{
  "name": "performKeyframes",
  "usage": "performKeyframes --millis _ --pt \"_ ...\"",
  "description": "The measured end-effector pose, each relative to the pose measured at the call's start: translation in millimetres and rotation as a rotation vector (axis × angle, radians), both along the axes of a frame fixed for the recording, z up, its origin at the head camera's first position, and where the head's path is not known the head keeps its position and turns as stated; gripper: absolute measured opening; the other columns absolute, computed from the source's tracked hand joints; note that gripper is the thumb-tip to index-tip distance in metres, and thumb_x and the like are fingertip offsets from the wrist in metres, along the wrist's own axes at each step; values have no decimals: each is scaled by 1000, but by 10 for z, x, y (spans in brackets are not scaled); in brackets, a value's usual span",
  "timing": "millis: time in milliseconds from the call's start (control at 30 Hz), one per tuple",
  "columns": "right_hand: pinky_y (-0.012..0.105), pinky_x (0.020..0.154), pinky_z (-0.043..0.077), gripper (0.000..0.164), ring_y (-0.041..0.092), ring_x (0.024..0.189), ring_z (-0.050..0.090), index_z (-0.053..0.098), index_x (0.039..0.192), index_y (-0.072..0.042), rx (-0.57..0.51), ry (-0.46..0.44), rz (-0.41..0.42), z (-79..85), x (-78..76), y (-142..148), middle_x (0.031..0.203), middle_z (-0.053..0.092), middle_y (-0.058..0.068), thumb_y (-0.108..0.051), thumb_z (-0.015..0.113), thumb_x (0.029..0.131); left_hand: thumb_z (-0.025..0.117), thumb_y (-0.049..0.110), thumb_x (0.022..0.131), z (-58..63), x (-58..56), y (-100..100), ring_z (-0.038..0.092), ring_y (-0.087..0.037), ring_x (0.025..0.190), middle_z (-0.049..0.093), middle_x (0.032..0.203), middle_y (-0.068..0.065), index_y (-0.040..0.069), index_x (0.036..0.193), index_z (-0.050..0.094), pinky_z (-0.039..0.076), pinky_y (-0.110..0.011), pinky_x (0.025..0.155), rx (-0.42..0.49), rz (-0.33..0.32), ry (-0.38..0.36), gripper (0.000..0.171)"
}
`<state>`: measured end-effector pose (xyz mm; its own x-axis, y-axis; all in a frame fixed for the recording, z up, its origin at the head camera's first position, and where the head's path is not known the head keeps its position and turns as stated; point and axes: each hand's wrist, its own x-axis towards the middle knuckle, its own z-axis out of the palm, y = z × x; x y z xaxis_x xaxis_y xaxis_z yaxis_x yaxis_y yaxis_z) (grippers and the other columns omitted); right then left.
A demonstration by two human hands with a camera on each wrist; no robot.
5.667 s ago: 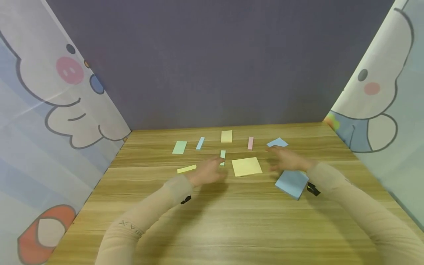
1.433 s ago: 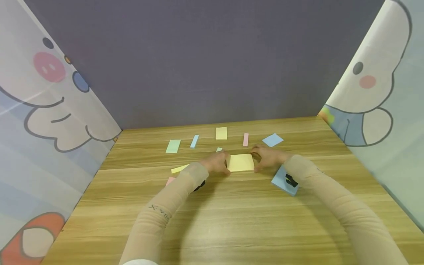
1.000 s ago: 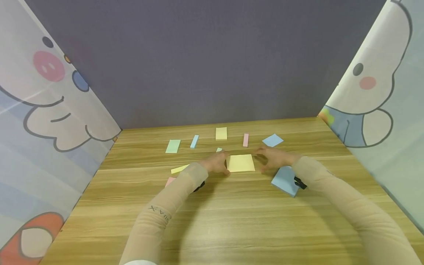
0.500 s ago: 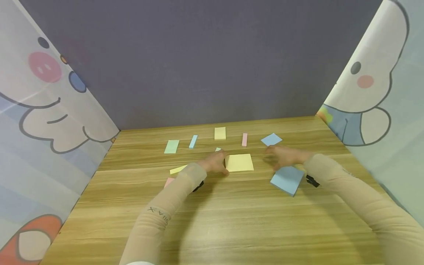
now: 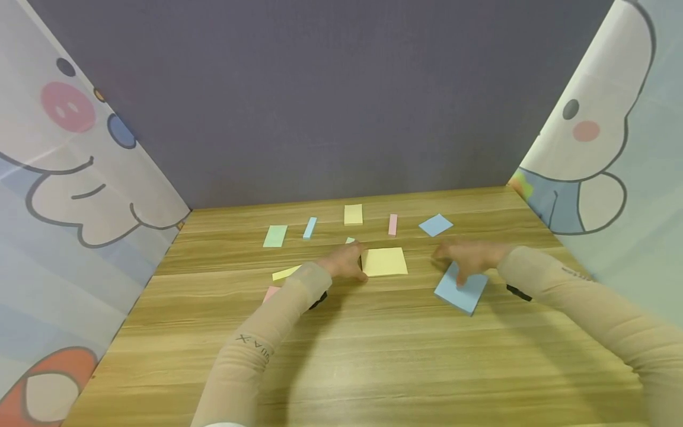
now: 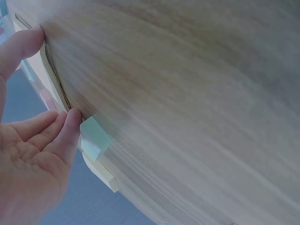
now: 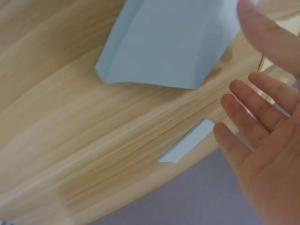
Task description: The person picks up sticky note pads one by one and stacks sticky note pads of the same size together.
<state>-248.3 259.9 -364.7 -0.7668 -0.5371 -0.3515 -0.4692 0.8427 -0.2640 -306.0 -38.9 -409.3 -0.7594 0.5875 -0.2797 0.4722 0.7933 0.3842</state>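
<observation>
My left hand (image 5: pixel 344 262) rests at the left edge of a large yellow sticky-note pad (image 5: pixel 384 262). In the left wrist view its thumb (image 6: pixel 30 41) and fingertips spread along that edge, with a small green sticky-note strip (image 6: pixel 95 140) beside the fingers. My right hand (image 5: pixel 472 256) is over the far part of a thick blue sticky-note pad (image 5: pixel 456 290), fingers extended and apart. The right wrist view shows its thumb (image 7: pixel 269 35) overlapping the blue pad (image 7: pixel 164 47) and nothing in its palm. A flat blue square note (image 5: pixel 436 225) lies behind that hand.
Along the back lie a green pad (image 5: pixel 274 236), a narrow blue strip (image 5: pixel 310 228), a small yellow pad (image 5: pixel 353 214) and a pink strip (image 5: pixel 392 225). A yellow strip (image 5: pixel 284 273) and a pink note (image 5: pixel 270 293) lie by the left sleeve. A dark panel (image 5: pixel 341 107) stands behind the table.
My right hand has left the yellow pad's right edge and moved right, over the blue pad. My left hand stays at the yellow pad, which sits straighter than in the oldest frame.
</observation>
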Motion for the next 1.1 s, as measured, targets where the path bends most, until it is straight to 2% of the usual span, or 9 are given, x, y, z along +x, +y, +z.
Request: performKeyframes --millis 300,367,600,833,933,1100 --pt "55 96 36 71 45 121 39 47 127 2 91 48 106 63 80 24 133 41 26 -3 78 63 73 33 75 3 11 -18 23 -27 137 20 150 -11 7 142 26 26 -40 110 3 0 -13 87" --pt "56 97 34 73 45 123 36 46 128 2 95 45 106 61 84 48 135 39 27 -3 79 62 73 33 75 4 14 -23 23 -27 137 20 151 -11 7 142 26 26 -40 110 2 -2 -11 86" --pt "53 93 40 82 41 116 43 47 126 1 115 88 129 47 104 135 129 45 22 -4 83 53 73 32 74 13 17 -23 31 -28 133 23 149 -11 6 142 26 31 -40 107 10 -1 -10 87" --pt "59 94 36 95 50 124 31 35 134 4 218 57 157 28 129 222 136 36 27 -8 84 53 74 33 74 7 9 -18 31 -28 133 22 149 -12 6 142 27 30 -39 108 6 -2 -3 87" --pt "59 95 35 99 51 126 27 32 136 4 224 38 151 7 123 245 139 32 26 -8 85 52 73 34 74 3 5 -22 32 -28 132 23 149 -12 6 142 27 31 -39 107 5 -4 2 86" --pt "59 96 35 98 49 125 30 34 135 2 201 64 173 -50 118 270 138 35 23 -12 85 53 73 33 74 10 10 -22 34 -28 131 24 149 -11 6 142 27 32 -39 106 7 -6 -3 87"
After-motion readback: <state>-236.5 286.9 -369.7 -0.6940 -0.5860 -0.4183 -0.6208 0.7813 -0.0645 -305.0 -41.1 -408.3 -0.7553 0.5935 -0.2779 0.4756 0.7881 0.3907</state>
